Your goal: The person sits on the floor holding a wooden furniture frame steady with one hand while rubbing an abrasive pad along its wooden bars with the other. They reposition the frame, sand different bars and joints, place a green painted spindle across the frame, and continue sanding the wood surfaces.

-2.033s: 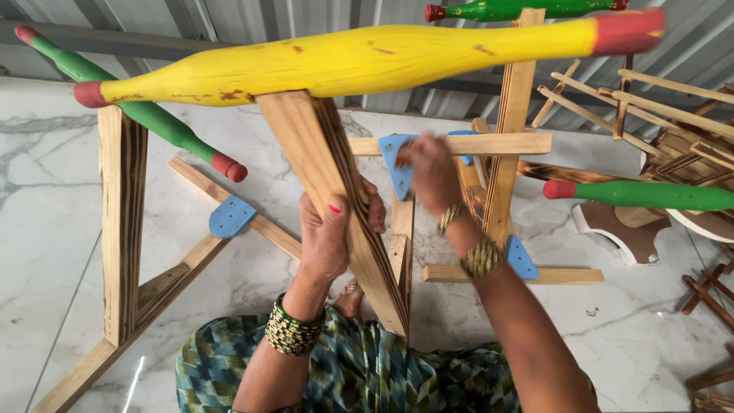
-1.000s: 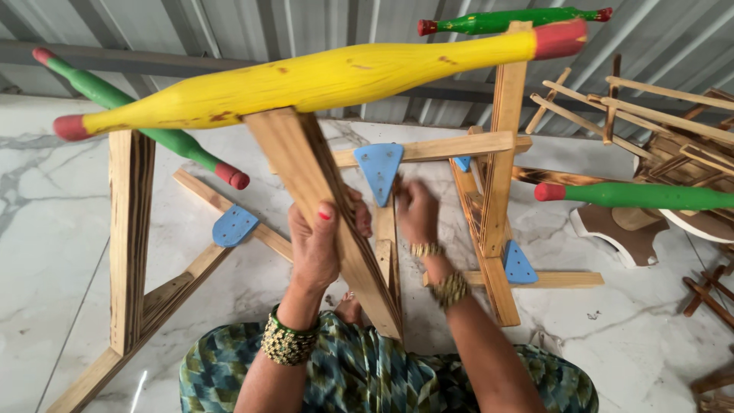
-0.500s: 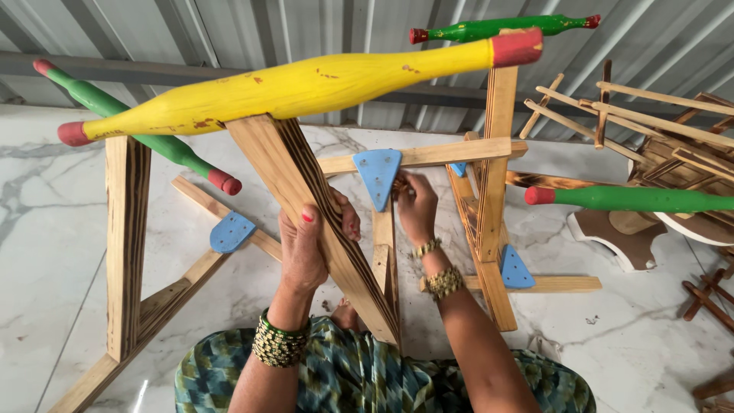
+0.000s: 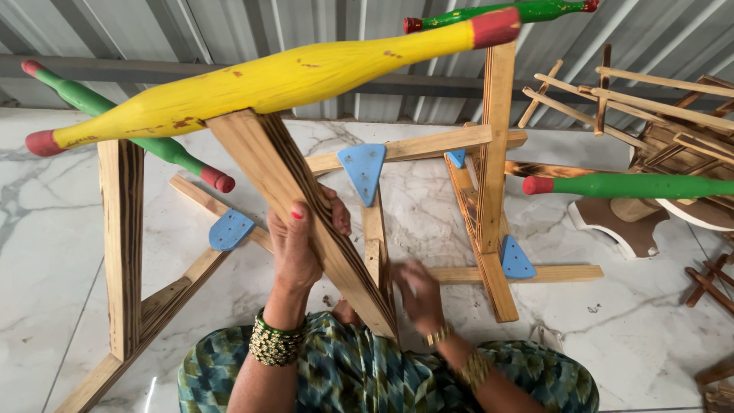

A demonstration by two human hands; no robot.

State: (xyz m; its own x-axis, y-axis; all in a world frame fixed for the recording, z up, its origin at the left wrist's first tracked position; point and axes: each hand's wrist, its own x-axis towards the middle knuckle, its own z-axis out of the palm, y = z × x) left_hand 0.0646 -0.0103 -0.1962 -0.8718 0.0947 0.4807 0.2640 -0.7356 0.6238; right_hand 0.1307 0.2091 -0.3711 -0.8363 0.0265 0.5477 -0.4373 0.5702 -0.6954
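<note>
Two hands on wooden frame (image 4: 336, 252): left hand (image 4: 300, 241) wrapped round slanted leg w/ yellow rail (image 4: 275, 80) on top; right hand (image 4: 419, 294) blurred low by crossbar, grip unclear; frame looks mostly assembled

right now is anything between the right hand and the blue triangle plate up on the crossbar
Nothing fully blocks it. The right hand sits low, blurred, beside the upright slat that rises to the blue triangular plate. The slanted wooden leg, held by the left hand, runs just to its left.
</note>
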